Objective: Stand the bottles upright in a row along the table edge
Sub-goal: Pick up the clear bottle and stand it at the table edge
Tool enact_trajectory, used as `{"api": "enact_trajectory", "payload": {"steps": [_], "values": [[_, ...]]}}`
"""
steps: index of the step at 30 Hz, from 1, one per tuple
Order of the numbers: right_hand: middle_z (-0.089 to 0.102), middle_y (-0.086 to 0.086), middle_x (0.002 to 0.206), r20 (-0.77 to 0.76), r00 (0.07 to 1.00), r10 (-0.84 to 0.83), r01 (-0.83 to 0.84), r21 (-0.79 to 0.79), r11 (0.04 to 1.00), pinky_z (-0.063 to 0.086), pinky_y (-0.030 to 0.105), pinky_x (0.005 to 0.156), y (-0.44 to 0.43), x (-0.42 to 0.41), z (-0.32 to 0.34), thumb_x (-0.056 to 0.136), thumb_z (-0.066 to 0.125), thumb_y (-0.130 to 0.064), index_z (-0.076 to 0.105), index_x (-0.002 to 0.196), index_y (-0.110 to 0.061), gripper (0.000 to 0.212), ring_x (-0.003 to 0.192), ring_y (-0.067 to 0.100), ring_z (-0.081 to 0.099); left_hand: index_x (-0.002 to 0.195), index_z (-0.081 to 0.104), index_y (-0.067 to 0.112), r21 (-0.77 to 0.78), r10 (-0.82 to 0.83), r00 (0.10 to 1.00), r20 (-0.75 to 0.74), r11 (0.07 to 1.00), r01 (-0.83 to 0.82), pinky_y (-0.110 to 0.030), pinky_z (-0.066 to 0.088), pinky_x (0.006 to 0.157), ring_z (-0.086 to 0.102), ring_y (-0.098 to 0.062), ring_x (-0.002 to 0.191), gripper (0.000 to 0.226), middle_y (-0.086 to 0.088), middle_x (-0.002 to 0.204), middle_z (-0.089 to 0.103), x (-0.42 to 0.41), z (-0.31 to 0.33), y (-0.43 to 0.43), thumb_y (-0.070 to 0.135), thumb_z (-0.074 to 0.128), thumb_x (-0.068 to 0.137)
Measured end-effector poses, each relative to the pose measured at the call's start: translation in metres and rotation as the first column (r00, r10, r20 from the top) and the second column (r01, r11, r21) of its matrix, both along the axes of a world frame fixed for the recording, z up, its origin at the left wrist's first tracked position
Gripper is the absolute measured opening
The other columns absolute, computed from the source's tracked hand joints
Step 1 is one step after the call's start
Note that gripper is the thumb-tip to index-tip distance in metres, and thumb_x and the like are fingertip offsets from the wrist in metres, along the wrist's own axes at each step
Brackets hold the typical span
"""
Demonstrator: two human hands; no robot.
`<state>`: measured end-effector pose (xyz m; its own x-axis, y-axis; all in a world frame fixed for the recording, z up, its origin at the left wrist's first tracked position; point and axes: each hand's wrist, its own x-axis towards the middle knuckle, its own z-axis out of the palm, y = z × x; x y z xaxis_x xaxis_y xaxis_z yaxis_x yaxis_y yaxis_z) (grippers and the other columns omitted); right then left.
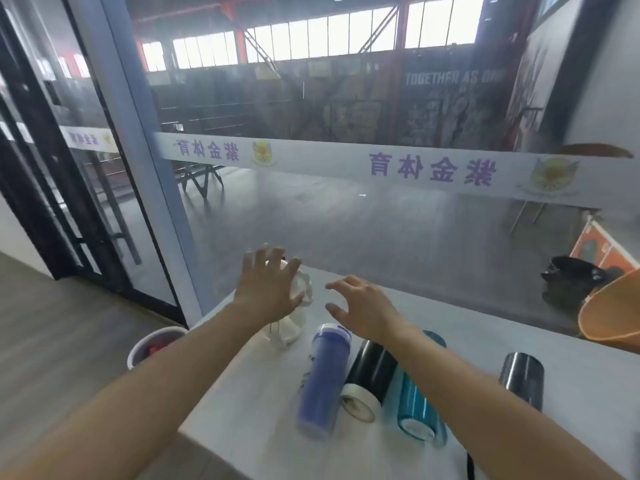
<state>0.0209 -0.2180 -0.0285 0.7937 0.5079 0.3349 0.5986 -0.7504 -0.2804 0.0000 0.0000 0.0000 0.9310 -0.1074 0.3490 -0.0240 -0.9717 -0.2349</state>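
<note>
Several bottles lie on their sides on the white table point(433, 317): a blue bottle point(323, 379), a black bottle with a white base point(369, 375), a teal bottle point(415, 400) and a dark grey bottle point(521, 379). A white bottle point(294, 327) sits near the far left corner, partly hidden. My left hand point(266, 289) hovers over its top with fingers spread; whether it touches is unclear. My right hand point(360, 303) floats open just right of the white bottle, above the blue and black bottles, holding nothing.
A glass wall runs along the table's far edge. A white bin point(152, 344) with red contents stands on the floor left of the table. An orange bucket point(613, 313) tilts at the right edge. A black cord point(470, 465) lies near the front.
</note>
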Motion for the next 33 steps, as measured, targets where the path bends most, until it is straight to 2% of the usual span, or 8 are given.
{"api": "enact_trajectory", "payload": {"steps": [4, 7, 14, 18, 20, 22, 28, 33], "values": [[0.05, 0.002, 0.144, -0.184, 0.983, 0.019, -0.017, 0.012, 1.0, 0.043, 0.041, 0.104, 0.031, -0.006, -0.006, 0.09, 0.062, -0.051, 0.039, 0.148, -0.032, 0.065, 0.127, 0.026, 0.053, 0.15, 0.035, 0.039, -0.263, -0.105, 0.984, -0.146, 0.963, 0.064, -0.05, 0.029, 0.116, 0.013, -0.033, 0.15, 0.083, -0.001, 0.16, 0.025, -0.004, -0.001, 0.049, 0.07, 0.066, 0.079], [0.048, 0.003, 0.144, -0.258, 0.966, 0.009, 0.018, 0.1, 0.995, 0.042, 0.039, 0.105, 0.054, 0.001, -0.014, 0.085, 0.068, -0.052, 0.029, 0.151, -0.039, 0.079, 0.126, 0.025, 0.052, 0.149, 0.035, 0.044, -0.466, -0.257, 0.945, -0.201, 0.874, 0.138, -0.04, 0.037, 0.111, 0.029, -0.026, 0.144, 0.08, 0.002, 0.159, 0.025, -0.002, -0.002, 0.067, 0.054, 0.075, 0.082], [0.047, 0.004, 0.138, -0.314, 0.948, 0.039, 0.071, 0.332, 0.94, 0.04, 0.028, 0.104, 0.087, 0.016, -0.027, 0.082, 0.079, -0.032, 0.044, 0.143, -0.032, 0.071, 0.123, 0.02, 0.05, 0.144, 0.048, 0.038, -0.656, -0.265, 0.964, -0.002, 0.728, 0.198, -0.022, 0.041, 0.093, 0.056, -0.029, 0.119, 0.076, -0.005, 0.138, 0.044, 0.012, -0.031, 0.071, 0.038, 0.085, 0.077], [0.047, 0.004, 0.145, -0.302, 0.953, 0.03, 0.065, 0.301, 0.951, 0.042, 0.036, 0.108, 0.093, 0.038, -0.025, 0.086, 0.074, -0.025, 0.046, 0.144, -0.036, 0.065, 0.124, 0.023, 0.052, 0.137, 0.049, 0.044, -0.333, -0.196, 0.98, 0.016, 0.924, 0.19, -0.017, 0.048, 0.079, 0.052, -0.015, 0.112, 0.065, 0.011, 0.139, 0.038, 0.02, -0.042, 0.064, 0.043, 0.08, 0.08], [0.052, 0.002, 0.142, -0.298, 0.955, 0.011, 0.083, 0.299, 0.951, 0.046, 0.032, 0.103, 0.098, 0.048, -0.024, 0.089, 0.071, -0.02, 0.049, 0.143, -0.032, 0.059, 0.115, 0.021, 0.059, 0.124, 0.048, 0.047, 0.043, -0.108, 0.984, -0.138, 0.992, 0.115, -0.042, 0.045, 0.089, 0.034, -0.025, 0.137, 0.064, 0.003, 0.145, 0.043, 0.032, -0.044, 0.059, 0.044, 0.082, 0.071], [0.052, 0.001, 0.142, -0.304, 0.953, -0.013, 0.104, 0.283, 0.954, 0.048, 0.033, 0.101, 0.101, 0.058, -0.025, 0.091, 0.068, -0.02, 0.049, 0.144, -0.03, 0.057, 0.113, 0.021, 0.061, 0.122, 0.038, 0.044, 0.243, -0.013, 0.991, -0.13, 0.969, 0.045, -0.051, 0.038, 0.09, 0.029, -0.03, 0.14, 0.064, -0.004, 0.144, 0.042, 0.05, -0.05, 0.06, 0.043, 0.077, 0.072], [0.047, -0.001, 0.148, -0.288, 0.955, -0.073, 0.134, 0.2, 0.971, 0.051, 0.042, 0.1, 0.091, 0.088, -0.027, 0.094, 0.066, -0.032, 0.044, 0.147, -0.028, 0.057, 0.121, 0.023, 0.06, 0.113, 0.052, 0.039, 0.38, 0.037, 0.998, -0.048, 0.925, -0.016, -0.048, 0.039, 0.084, 0.029, -0.028, 0.14, 0.043, -0.004, 0.122, 0.05, 0.103, -0.046, 0.06, 0.037, 0.07, 0.075], [0.053, -0.002, 0.142, -0.286, 0.953, -0.1, 0.136, 0.106, 0.985, 0.051, 0.039, 0.098, 0.071, 0.112, -0.032, 0.095, 0.063, -0.038, 0.055, 0.138, -0.025, 0.045, 0.116, 0.02, 0.063, 0.109, 0.054, 0.043, 0.347, 0.039, 0.999, -0.03, 0.938, -0.026, -0.048, 0.038, 0.085, 0.03, -0.032, 0.141, 0.044, -0.001, 0.132, 0.048, 0.139, -0.042, 0.064, 0.034, 0.077, 0.072]]}}
